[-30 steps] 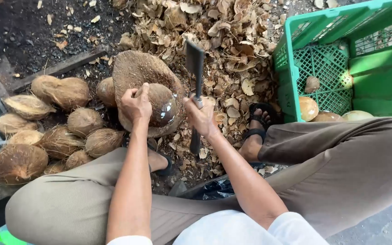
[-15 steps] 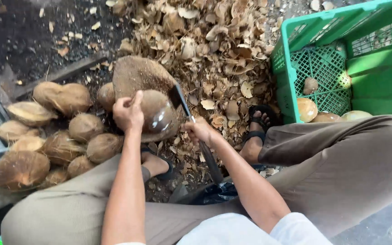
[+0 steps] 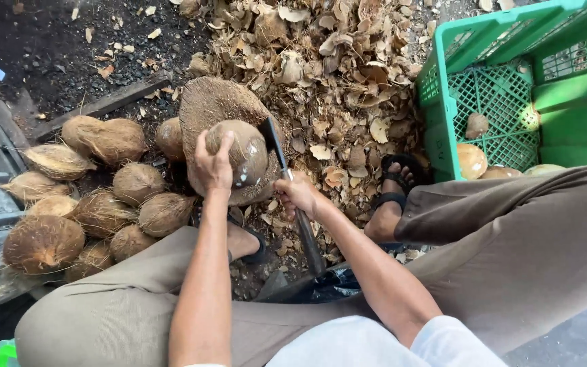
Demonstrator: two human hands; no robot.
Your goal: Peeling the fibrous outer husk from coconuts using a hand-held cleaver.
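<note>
My left hand (image 3: 212, 163) grips a brown husked coconut (image 3: 247, 153) from its left side and holds it on a round fibrous chopping block (image 3: 206, 102). My right hand (image 3: 298, 194) is closed around the handle of a cleaver-like knife (image 3: 274, 141). The dark blade lies against the coconut's right side, its tip pointing away from me. Both forearms reach out between my knees.
Several husked coconuts (image 3: 107, 139) are piled at the left beside a wooden plank (image 3: 103, 105). A heap of dry shell chips (image 3: 334, 61) covers the ground ahead. A green plastic crate (image 3: 443, 88) with peeled coconuts (image 3: 471, 161) stands at the right. My sandalled feet (image 3: 392, 197) rest on the ground.
The knife, raised upright a second ago, has come down against the coconut's right side. My left hand has kept its grip on the coconut.
</note>
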